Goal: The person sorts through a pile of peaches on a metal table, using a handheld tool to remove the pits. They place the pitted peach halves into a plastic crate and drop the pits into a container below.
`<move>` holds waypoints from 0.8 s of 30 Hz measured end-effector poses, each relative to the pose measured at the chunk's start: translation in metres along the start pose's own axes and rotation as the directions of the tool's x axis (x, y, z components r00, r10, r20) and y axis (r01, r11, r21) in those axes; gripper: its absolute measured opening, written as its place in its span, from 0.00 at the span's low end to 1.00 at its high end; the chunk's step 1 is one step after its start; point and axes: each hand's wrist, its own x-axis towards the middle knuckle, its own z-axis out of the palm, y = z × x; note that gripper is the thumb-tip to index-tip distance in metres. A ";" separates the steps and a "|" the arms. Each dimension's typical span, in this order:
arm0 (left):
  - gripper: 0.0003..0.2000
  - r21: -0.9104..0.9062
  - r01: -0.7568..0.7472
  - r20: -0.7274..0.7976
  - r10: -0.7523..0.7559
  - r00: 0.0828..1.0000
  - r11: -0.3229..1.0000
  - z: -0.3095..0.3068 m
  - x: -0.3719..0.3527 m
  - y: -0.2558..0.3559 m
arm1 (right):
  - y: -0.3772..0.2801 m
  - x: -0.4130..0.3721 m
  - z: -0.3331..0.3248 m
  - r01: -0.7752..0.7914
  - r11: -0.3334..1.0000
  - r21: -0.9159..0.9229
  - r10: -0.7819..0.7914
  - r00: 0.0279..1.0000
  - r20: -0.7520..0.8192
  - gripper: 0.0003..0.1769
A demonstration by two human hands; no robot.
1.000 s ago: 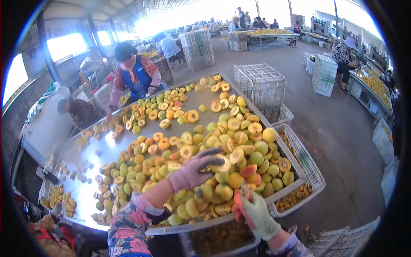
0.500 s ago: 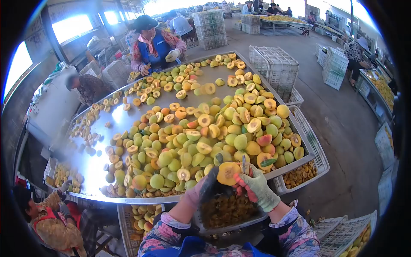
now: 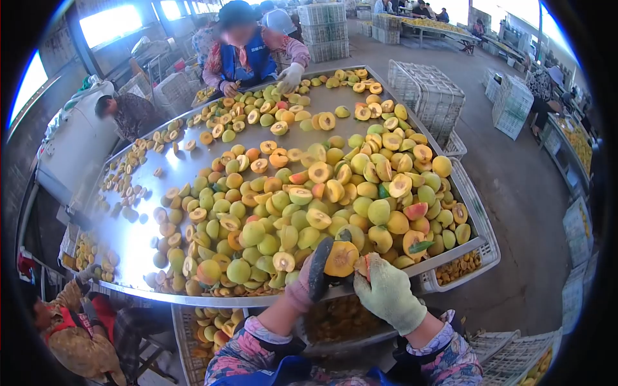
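Note:
Near the table's front edge, my left hand (image 3: 310, 278), in a pink glove with dark fingers, grips a halved yellow fruit (image 3: 341, 258) with its cut face towards me. My right hand (image 3: 387, 293) wears a pale green-white glove and is closed right beside that half. A reddish piece shows at its fingertips; what else it holds is hidden. Beyond both hands, a heap of whole and halved green-yellow fruit (image 3: 270, 212) covers much of the metal table (image 3: 145, 206).
Below the table's front edge stand a crate of fruit pieces (image 3: 187, 341) and a darker bin (image 3: 347, 321). Another crate (image 3: 486, 241) sits at the right edge. A co-worker (image 3: 254, 55) leans over the far side; another person (image 3: 77, 328) sits at lower left.
My right hand has turned, its back now showing, and the metal tool at its fingers is no longer visible. The co-worker across the table has leaned in, a gloved hand reaching to the fruit.

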 end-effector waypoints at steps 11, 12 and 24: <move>0.31 0.182 -0.180 0.090 0.166 0.982 0.967 -0.004 0.010 -0.005 | -0.009 -0.004 0.002 -0.141 0.990 -0.006 0.140 0.976 0.168 0.12; 0.31 0.185 -0.182 0.083 0.169 0.982 0.966 -0.003 0.008 -0.004 | -0.011 -0.005 0.003 -0.147 0.989 -0.005 0.146 0.975 0.170 0.12; 0.21 0.518 -0.199 -0.027 0.249 0.968 0.832 0.003 -0.005 -0.030 | -0.002 -0.019 0.017 0.144 0.970 0.195 -0.164 0.982 0.092 0.17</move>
